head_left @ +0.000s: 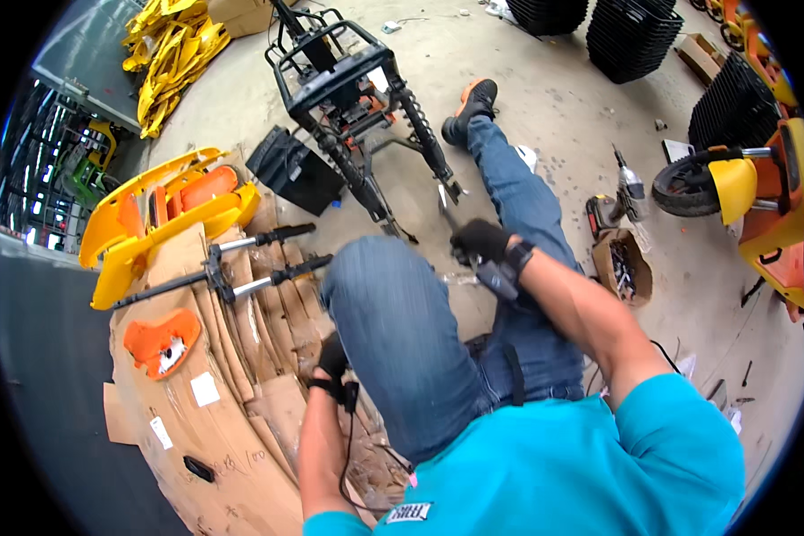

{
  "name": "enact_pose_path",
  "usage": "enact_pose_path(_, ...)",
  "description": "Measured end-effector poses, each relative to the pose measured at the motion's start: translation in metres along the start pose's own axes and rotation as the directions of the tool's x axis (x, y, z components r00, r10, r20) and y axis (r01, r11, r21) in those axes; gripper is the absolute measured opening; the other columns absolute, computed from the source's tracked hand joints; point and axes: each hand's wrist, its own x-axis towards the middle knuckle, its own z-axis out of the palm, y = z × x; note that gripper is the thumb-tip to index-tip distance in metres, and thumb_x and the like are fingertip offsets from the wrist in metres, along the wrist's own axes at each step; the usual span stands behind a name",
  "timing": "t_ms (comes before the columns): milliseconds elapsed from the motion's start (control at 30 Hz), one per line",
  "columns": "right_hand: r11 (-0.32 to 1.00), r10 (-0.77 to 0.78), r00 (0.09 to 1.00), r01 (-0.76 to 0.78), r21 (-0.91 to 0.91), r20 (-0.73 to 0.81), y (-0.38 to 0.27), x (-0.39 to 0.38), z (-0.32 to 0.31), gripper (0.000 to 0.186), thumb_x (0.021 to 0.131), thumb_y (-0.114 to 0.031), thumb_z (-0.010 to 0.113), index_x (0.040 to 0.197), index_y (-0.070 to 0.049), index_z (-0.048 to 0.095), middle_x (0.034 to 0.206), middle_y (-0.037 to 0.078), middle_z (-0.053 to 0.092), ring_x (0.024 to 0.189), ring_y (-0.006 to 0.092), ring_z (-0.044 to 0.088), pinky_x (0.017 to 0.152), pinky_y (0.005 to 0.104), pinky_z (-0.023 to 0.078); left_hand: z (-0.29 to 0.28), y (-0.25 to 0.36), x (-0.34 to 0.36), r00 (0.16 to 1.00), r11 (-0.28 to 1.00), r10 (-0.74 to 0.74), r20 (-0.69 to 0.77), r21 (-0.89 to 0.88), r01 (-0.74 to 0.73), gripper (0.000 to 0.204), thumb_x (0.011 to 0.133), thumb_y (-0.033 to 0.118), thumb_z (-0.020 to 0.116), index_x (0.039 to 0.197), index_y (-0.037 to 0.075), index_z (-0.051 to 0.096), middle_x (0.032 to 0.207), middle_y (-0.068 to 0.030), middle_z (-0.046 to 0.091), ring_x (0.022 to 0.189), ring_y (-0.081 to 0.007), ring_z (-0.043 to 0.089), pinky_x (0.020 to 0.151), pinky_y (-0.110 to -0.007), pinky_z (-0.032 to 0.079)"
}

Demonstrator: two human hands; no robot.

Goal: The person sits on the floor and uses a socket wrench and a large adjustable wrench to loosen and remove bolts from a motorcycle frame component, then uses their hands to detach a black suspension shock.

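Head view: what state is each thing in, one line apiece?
Right hand, black-gloved, fingers curled; what it grips is unclear
Left hand, black-gloved, partly hidden; grip unclear
Black frame, no wheel fitted at its near end
Loose fork, lying unattached on cardboard
Cardboard, flattened and layered
Power drill, set down, not held
Small carton, open, holding small parts
Black baskets, nested in a stack

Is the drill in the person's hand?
No, the drill is on the floor beside an open cardboard box, apart from the right hand.
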Motion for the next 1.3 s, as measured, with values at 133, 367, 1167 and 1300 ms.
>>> enact_pose_path(133, 0.656, -0.451, 0.885, 0.419, -0.628, 0.119, -0.083, -0.067, -0.043, 0.023, 0.088, -0.02, 0.054, 0.077, -0.002, 0.064, 0.066, 0.008, 0.063, 0.056, 0.0131, 0.06, 0.053, 0.0296, 0.048, -0.018, 0.049, 0.009, 0.979, 0.968, 0.198, -0.054, -0.147, -0.204, 0.007, 0.08, 0.009, 0.061, 0.079, 0.006, 0.054, 0.066, -0.003, 0.056, 0.056, -0.0146, 0.058, 0.053, -0.028, 0.048)
enact_pose_path(367, 0.728, -0.662, 0.69, 0.685, -0.031, -0.292, -0.226, -0.2, -0.008, 0.022, 0.094, -0.018, 0.055, 0.106, -0.001, 0.052, 0.085, 0.009, 0.059, 0.064, 0.0109, 0.057, 0.056, 0.0284, 0.053, -0.077, 0.223, -0.049, 0.273, 0.319, 0.945, -0.182, 0.317, -0.893, 0.015, 0.094, 0.014, 0.052, 0.106, 0.004, 0.054, 0.107, -0.0141, 0.061, 0.104, -0.0275, 0.059, 0.087, -0.044, 0.053)
enact_pose_path(1167, 0.708, -0.679, 0.667, 0.705, -0.034, -0.308, -0.265, -0.177, -0.033, 0.018, 0.095, -0.023, 0.055, 0.099, -0.006, 0.056, 0.077, 0.002, 0.055, 0.06, 0.0077, 0.052, 0.051, 0.0231, 0.045, 0.016, 0.38, -0.036, 0.759, 0.84, 0.542, 0.361, -0.218, -0.496, 0.035, 0.093, 0.017, 0.055, 0.123, 0.0, 0.052, 0.105, -0.0083, 0.063, 0.093, -0.015, 0.065, 0.075, -0.027, 0.056)
enact_pose_path(1300, 0.797, -0.55, 0.779, 0.597, 0.088, -0.301, -0.238, -0.13, -0.052, 0.015, 0.094, -0.019, 0.054, 0.094, -0.004, 0.052, 0.074, 0.002, 0.052, 0.055, 0.0098, 0.049, 0.049, 0.0248, 0.045, 0.053, 0.384, -0.051, 0.822, 0.848, 0.528, 0.215, -0.073, -0.526, 0.033, 0.089, 0.014, 0.059, 0.119, 0.001, 0.056, 0.098, -0.0068, 0.063, 0.083, -0.0132, 0.065, 0.07, -0.025, 0.057)
